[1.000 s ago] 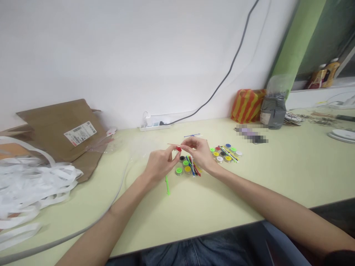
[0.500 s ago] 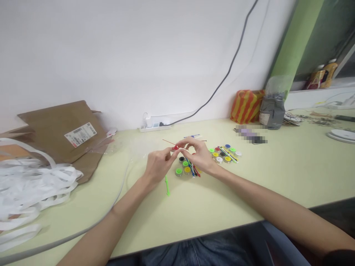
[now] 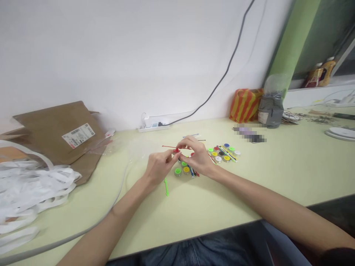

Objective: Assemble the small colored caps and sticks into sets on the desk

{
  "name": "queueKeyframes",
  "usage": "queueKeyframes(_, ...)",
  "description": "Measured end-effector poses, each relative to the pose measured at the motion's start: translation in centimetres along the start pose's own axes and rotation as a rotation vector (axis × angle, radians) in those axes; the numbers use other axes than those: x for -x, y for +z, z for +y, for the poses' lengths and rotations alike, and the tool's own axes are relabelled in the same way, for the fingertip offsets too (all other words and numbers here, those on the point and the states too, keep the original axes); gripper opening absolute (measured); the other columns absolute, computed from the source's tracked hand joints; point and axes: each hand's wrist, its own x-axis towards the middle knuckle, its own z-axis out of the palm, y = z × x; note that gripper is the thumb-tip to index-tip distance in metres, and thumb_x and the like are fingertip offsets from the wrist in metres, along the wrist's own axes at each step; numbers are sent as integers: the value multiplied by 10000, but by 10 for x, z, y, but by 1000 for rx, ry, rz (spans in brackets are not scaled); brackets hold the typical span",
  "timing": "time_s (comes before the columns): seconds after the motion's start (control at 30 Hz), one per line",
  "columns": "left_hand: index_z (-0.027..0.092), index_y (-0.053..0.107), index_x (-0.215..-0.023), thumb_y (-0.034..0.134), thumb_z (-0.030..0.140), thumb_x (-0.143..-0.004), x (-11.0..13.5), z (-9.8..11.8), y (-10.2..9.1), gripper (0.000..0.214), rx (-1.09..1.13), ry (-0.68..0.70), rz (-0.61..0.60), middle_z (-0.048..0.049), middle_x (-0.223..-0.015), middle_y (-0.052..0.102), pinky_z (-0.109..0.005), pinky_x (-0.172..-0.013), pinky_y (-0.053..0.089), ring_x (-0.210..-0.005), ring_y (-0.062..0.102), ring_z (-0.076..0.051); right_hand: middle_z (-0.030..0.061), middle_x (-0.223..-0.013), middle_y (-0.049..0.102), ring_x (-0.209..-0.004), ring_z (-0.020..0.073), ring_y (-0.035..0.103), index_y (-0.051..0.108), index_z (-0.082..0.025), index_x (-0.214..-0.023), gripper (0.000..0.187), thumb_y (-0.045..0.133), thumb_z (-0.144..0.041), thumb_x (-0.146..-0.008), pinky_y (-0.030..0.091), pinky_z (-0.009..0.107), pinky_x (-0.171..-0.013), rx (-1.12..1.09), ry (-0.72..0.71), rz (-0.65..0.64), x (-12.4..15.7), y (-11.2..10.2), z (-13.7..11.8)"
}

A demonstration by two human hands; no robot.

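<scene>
Thin red rod (image 3: 169, 146) is held just above a pale green desk (image 3: 210, 203) in the head view, with a small red knob (image 3: 176, 150) on it pinched between both hands. Left hand (image 3: 160, 168) is closed in a tight pinch, with its fingers (image 3: 169, 157) pressed on the knob. Right hand (image 3: 197, 157) is curved over from the other side, with its fingertips (image 3: 186, 141) brought in against the knob and rod. Exact contact is partly hidden by the fingers, and whether the rod passes through the knob cannot be told. Grip is best kept close to the knob and the rod kept level, so the thin stem is not bent.

Small round containers (image 3: 178, 171) with coloured caps are set just below the hands, and more are grouped to the right (image 3: 222, 153) around loose coloured sticks (image 3: 227, 153). Green stick (image 3: 166, 187) is laid near the left hand, and blue stick (image 3: 190, 135) lies beyond the hands. Further back, a power strip (image 3: 153, 126) is placed against the wall. Kraft paper mailer (image 3: 52, 144) and white plastic strips (image 3: 27, 184) are heaped at left. Orange-striped bag (image 3: 245, 105) and grey bag (image 3: 271, 112) stand at right. One item (image 3: 249, 132) is blurred out.
</scene>
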Motion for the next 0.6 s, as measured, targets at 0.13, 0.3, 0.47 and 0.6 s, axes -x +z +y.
queueKeyframes(0.13, 171, 709, -834, 433, 475, -989, 0, -1, 0, 438, 8, 12, -2, 59, -477, 407, -234, -502, 272, -444, 333, -84, 32, -890, 617, -874, 188, 573, 623, -216, -902, 149, 623, -93, -818, 473, 330, -792, -14, -10, -29, -1, -2, 0)
queueKeyframes(0.3, 176, 709, -867, 436, 480, -988, 0, 0, -1, 426, 1, -2, -12, 53, -487, 446, -226, -506, 294, -451, 373, -84, 41, -894, 631, -895, 201, 590, 631, -223, -908, 120, 614, -123, -843, 493, 346, -798, -6, 25, -41, -2, -3, -1)
queueKeyframes(0.47, 165, 706, -917, 438, 504, -988, -1, -4, 0, 438, -29, -54, 16, 58, -490, 455, -223, -518, 306, -449, 374, -84, 62, -1005, 657, -989, 210, 592, 646, -226, -1086, 276, 518, -86, -886, 480, 380, -901, 16, -17, -71, -4, -6, 3)
queueKeyframes(0.6, 181, 686, -1025, 423, 495, -999, -4, -8, -1, 411, -125, -35, -21, 48, -533, 535, -228, -536, 315, -465, 467, -95, 64, -1029, 668, -1007, 208, 592, 633, -250, -1210, 386, 402, -81, -951, 458, 403, -944, 60, 13, -21, -4, -5, 4)
